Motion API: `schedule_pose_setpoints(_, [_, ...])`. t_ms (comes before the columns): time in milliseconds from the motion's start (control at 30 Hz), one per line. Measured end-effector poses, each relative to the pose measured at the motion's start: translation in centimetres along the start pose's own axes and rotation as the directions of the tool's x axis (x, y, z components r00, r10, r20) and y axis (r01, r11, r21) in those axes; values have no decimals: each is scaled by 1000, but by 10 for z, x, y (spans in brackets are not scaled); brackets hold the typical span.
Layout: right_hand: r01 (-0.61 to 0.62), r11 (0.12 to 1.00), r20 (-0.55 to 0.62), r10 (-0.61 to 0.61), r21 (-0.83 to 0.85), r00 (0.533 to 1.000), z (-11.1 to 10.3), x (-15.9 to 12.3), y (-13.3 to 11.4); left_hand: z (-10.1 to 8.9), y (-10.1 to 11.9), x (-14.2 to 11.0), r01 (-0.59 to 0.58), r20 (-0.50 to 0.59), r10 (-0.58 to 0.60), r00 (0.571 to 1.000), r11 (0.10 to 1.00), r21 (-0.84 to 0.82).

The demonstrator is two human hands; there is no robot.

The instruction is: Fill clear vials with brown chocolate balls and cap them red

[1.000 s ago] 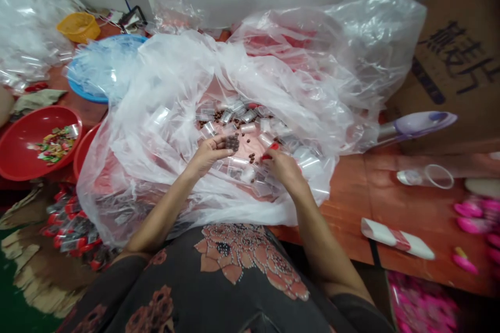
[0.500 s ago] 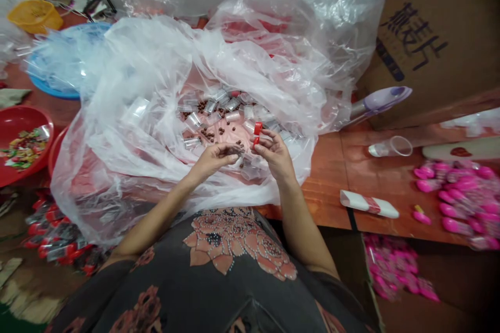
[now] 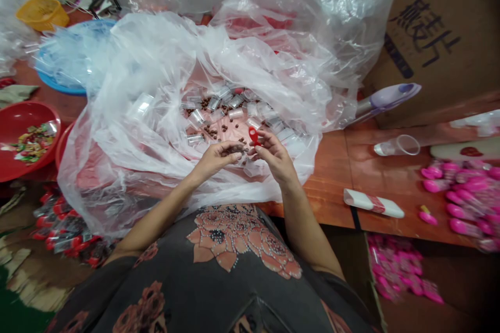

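Observation:
My left hand is closed around a small clear plastic container that looks dark inside, probably from brown balls. Just to its right, my right hand pinches a red plastic cap with a loop on it. The cap and the container are close together but apart. Beneath and beyond both hands, loose brown balls and several clear containers lie in an opened clear plastic bag.
To the left are a red bowl of small colourful packets, a blue basin and a yellow basket. Rightward lie a clear cup, a white packet and pink items. A cardboard box stands behind.
My right hand has turned the red cap, so its loop now faces up and left. My left hand keeps its hold on the container. The whole view has shifted slightly.

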State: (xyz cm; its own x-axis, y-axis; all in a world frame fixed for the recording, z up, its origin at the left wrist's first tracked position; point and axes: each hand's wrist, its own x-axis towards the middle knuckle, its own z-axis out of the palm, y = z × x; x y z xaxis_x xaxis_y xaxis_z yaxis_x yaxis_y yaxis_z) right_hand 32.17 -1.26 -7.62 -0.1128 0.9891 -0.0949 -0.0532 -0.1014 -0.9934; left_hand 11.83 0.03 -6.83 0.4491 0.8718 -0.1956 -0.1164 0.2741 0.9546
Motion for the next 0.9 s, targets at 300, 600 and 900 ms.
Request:
schedule_pose_setpoints(300, [-38,998,-25,37,-45,999,3,-6,7,-2,-2,1,-22,-15,22,1000,1000,13])
schedule_pose_setpoints(600, [259,846,64,-260,-466,963,9,-12,-9,5,-5,0,-21,26,22,999,999,-27])
schedule_pose_setpoints(900, [398,680,160,-387,-615,908,11,-9,-4,8,-5,-1,-44,-43,44,998,999,-11])
